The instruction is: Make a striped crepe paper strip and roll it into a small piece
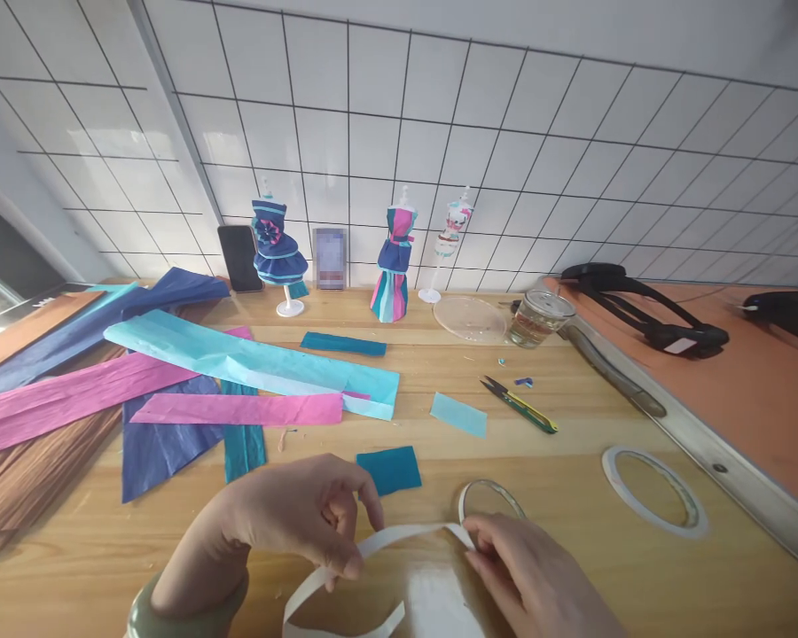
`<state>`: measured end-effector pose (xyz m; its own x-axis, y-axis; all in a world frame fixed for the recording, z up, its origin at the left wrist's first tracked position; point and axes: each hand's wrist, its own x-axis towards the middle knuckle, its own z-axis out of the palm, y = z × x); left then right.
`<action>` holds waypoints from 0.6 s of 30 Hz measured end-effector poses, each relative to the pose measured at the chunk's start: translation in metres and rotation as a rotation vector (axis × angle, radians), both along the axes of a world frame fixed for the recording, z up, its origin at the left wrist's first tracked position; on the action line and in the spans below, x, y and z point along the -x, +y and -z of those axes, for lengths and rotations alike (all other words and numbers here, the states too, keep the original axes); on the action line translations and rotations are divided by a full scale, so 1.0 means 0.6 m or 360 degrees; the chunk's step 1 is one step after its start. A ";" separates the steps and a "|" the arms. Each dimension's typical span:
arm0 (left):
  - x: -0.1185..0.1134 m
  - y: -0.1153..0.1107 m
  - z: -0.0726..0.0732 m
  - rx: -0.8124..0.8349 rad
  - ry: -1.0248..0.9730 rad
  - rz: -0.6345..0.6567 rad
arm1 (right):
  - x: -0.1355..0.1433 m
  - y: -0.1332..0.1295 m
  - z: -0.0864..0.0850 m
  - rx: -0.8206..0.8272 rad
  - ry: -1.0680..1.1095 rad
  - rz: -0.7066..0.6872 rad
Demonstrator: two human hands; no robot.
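Note:
A narrow white strip [412, 530] runs between my two hands and curls back below the left one, its loose end near the bottom edge. My left hand [299, 509] has the strip between thumb and a bent finger, while its index finger arches above it. With thumb and fingertips closed, my right hand [522, 567] pinches the strip's other end. Just behind those fingers shows a thin ring, apparently a narrow tape roll [490, 484], partly hidden by the hand. A teal paper piece [390, 470] lies beyond my left hand.
Crepe-like strips, blue [166, 434], pink [239, 409] and turquoise [253, 354], cover the left side. Thread snips [520, 406], a wider tape roll [608, 470] and a glass [538, 319] lie or stand rightward. Small dress forms, one in blue [279, 244], line the tiled wall.

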<state>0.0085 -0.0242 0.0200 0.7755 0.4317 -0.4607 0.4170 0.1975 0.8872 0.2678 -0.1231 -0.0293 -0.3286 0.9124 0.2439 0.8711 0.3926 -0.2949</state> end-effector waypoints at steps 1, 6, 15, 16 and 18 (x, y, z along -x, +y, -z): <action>0.001 0.000 0.001 0.0013 -0.0004 -0.0040 | -0.004 0.002 -0.006 -0.0041 0.0008 0.0019; 0.002 0.002 0.011 0.0106 -0.0130 -0.0257 | -0.019 0.019 -0.035 -0.0259 -0.0102 0.0058; 0.003 0.012 0.028 -0.0189 0.0292 -0.0304 | -0.027 0.017 -0.064 -0.0607 -0.0211 -0.0282; 0.001 0.015 0.034 -0.0347 0.0440 -0.0445 | -0.031 0.013 -0.067 -0.0633 -0.0231 -0.0329; -0.004 0.018 0.044 -0.0706 0.0684 -0.0670 | -0.043 0.003 -0.068 -0.0655 -0.0236 -0.0398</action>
<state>0.0112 -0.0131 -0.0062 0.2944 0.8682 -0.3994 0.7133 0.0785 0.6964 0.2935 -0.1211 0.0118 -0.5833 0.6393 0.5011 0.7563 0.6525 0.0478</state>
